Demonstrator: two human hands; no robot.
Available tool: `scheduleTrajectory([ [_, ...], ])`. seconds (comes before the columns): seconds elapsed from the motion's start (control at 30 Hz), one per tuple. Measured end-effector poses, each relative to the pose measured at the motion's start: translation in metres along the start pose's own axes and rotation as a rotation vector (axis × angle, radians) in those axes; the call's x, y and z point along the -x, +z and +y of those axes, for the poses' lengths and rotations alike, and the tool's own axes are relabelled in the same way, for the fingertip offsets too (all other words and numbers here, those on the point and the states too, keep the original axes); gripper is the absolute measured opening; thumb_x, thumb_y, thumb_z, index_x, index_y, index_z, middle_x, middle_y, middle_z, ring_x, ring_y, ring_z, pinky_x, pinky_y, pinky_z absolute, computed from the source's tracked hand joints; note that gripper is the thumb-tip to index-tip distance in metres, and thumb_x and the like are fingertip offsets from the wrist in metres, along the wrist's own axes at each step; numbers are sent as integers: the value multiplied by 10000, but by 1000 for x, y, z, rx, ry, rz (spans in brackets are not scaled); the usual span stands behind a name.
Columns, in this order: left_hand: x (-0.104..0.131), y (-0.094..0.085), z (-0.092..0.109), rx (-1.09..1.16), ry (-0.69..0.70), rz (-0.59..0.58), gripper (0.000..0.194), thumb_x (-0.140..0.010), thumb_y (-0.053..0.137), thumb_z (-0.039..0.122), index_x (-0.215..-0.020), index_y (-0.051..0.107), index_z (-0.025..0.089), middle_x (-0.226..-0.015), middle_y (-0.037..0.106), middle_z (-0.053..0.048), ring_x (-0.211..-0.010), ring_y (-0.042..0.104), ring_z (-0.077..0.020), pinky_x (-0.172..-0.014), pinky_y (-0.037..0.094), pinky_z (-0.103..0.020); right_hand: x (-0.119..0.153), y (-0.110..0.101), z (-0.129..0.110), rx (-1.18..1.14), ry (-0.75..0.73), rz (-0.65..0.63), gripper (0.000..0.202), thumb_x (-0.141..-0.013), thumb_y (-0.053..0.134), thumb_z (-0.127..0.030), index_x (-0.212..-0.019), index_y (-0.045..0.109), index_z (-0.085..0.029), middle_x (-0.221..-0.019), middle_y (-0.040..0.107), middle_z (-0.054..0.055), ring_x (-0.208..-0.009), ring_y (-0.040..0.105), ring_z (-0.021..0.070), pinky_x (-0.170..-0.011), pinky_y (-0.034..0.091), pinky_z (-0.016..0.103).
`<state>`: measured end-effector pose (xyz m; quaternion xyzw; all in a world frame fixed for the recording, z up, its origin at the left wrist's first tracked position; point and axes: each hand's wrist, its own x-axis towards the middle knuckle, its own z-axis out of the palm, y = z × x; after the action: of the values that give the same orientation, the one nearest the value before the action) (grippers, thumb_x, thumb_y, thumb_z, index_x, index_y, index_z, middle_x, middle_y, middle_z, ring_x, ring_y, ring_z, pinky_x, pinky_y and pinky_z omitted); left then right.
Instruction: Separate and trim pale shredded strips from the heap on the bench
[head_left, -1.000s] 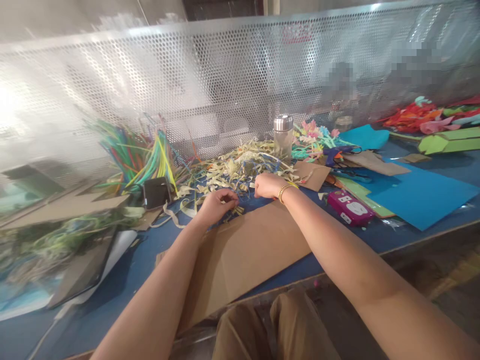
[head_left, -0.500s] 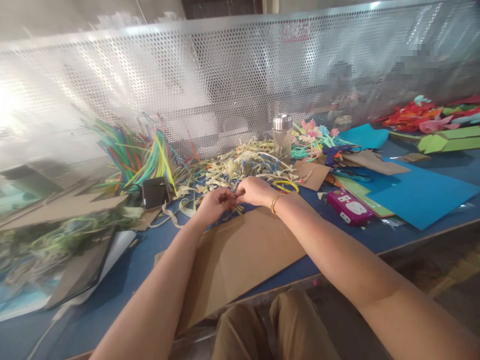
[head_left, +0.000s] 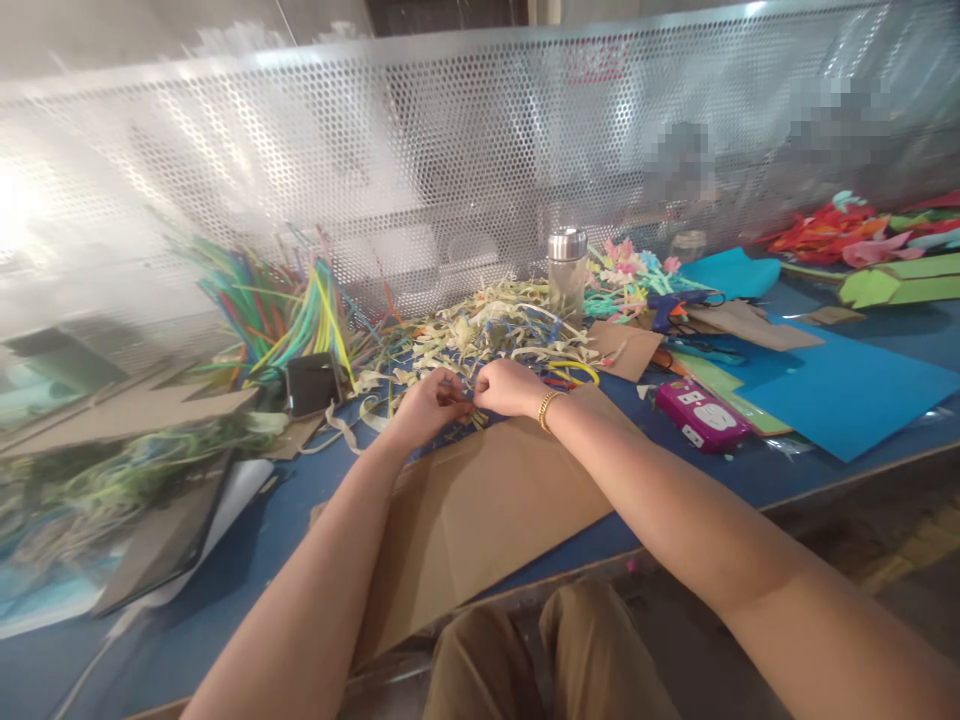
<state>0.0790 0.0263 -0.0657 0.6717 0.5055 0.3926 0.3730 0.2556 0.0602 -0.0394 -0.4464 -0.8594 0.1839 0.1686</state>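
Note:
My left hand (head_left: 431, 405) and my right hand (head_left: 508, 388) meet at the far edge of a brown cardboard sheet (head_left: 495, 500). Thumb and fingers are pinched together on both, fingertips almost touching. Whatever lies between them is too small to make out. Right behind the hands spreads a heap of pale cream, curly strips (head_left: 480, 325), with bits of blue among them. A few short pale pieces lie just below my fingertips. A gold bracelet (head_left: 547, 410) circles my right wrist.
A glass bottle (head_left: 566, 280) stands behind the heap. Rightward are a purple power socket (head_left: 701, 413), blue sheets (head_left: 840, 385) and a glue gun (head_left: 675, 308). Coloured pipe cleaners (head_left: 277, 310) and a black box (head_left: 311, 385) sit left. A perforated metal screen (head_left: 465, 150) closes the back.
Both hands stay pinched in nearly the same place. The right fingertips have shifted very slightly, and the view has moved a little.

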Motion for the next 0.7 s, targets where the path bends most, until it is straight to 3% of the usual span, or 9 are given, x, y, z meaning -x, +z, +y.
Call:
scheduleTrajectory([
  [0.27,0,-3,-3,-50,21,-41,140,-654,702,243,-743,631,162,-655,676,-26,-610,645,-171,-600,508,-279,-5,5,5,-144,134,-84,233,-651,580,-303,-707,706,-116,-577,568,17,-526,433,99,-478,245,240],
  [0.47,-2,-3,-4,0,20,-29,320,-627,707,254,-932,702,156,-743,705,-37,-630,642,-173,-629,525,-300,-3,3,5,-122,135,-100,206,-636,590,-284,-692,702,-120,-547,528,0,-510,401,91,-483,245,241],
  [0.7,-2,-6,-7,-199,-1,-7,228,-689,673,341,-832,729,173,-692,690,-39,-616,612,-174,-584,479,-273,0,-3,2,-112,95,-77,188,-647,595,-246,-733,719,-134,-600,590,8,-548,461,94,-496,281,219],
])
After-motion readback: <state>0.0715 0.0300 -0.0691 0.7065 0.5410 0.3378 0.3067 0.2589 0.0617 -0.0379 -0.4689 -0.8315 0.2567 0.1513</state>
